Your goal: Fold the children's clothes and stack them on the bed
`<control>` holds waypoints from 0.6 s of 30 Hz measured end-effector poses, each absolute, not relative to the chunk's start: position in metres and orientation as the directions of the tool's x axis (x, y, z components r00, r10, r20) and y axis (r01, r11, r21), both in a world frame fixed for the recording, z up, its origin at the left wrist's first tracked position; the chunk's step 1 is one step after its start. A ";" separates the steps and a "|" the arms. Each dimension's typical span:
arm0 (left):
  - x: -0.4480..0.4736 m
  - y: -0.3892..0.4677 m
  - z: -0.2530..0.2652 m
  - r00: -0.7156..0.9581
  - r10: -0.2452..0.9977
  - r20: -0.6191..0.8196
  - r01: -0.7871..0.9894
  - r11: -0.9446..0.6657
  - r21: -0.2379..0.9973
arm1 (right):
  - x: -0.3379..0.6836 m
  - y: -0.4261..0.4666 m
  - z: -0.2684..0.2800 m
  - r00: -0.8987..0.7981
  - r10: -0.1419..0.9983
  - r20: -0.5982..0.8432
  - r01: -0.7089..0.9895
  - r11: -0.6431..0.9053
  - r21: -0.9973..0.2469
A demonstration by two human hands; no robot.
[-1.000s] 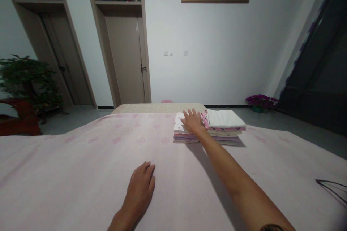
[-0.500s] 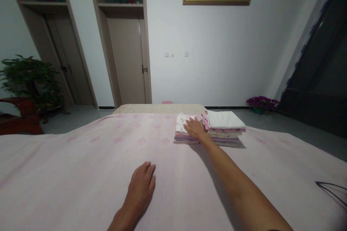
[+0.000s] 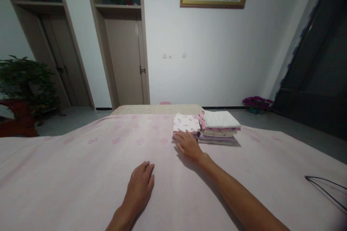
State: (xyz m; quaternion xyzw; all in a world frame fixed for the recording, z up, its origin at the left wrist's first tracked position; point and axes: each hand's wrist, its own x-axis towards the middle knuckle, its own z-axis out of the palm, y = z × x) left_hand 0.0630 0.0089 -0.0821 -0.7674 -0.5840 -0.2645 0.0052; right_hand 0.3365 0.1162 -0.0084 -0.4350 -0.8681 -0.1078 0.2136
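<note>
Two stacks of folded cloth stand side by side on a pale pink flowered sheet. The left stack of folded clothes has a white piece with small prints on top and pinkish and purple layers below. On the right stack of folded clothes a plain white piece lies uppermost. My right hand is at the near side of the left stack, fingers spread, fingertips against its front edge. My left hand rests on the sheet nearer to me, fingers loosely stretched, holding nothing.
A thin black cable or strap lies on the sheet at the right. Beyond the far edge are a beige surface and a pink object. Purple flowers stand by the wall; a leafy plant and red-brown wooden furniture are at left.
My right hand has come off the top of the left stack and moved toward me to its front edge, uncovering the printed top piece. The left hand has stayed put. The view has shifted slightly.
</note>
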 end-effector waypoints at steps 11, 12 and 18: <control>0.065 0.008 -0.080 0.174 0.906 0.386 0.905 -0.302 0.301 | 0.327 -0.017 -0.049 -0.434 0.880 0.192 0.849 0.471 -0.238; 0.065 0.008 -0.079 0.176 0.907 0.384 0.905 -0.302 0.299 | 0.326 -0.017 -0.047 -0.421 0.886 0.194 0.855 0.459 -0.240; 0.067 0.005 -0.075 0.176 0.910 0.376 0.911 -0.296 0.289 | 0.320 -0.015 -0.045 -0.375 0.895 0.243 0.865 0.432 -0.254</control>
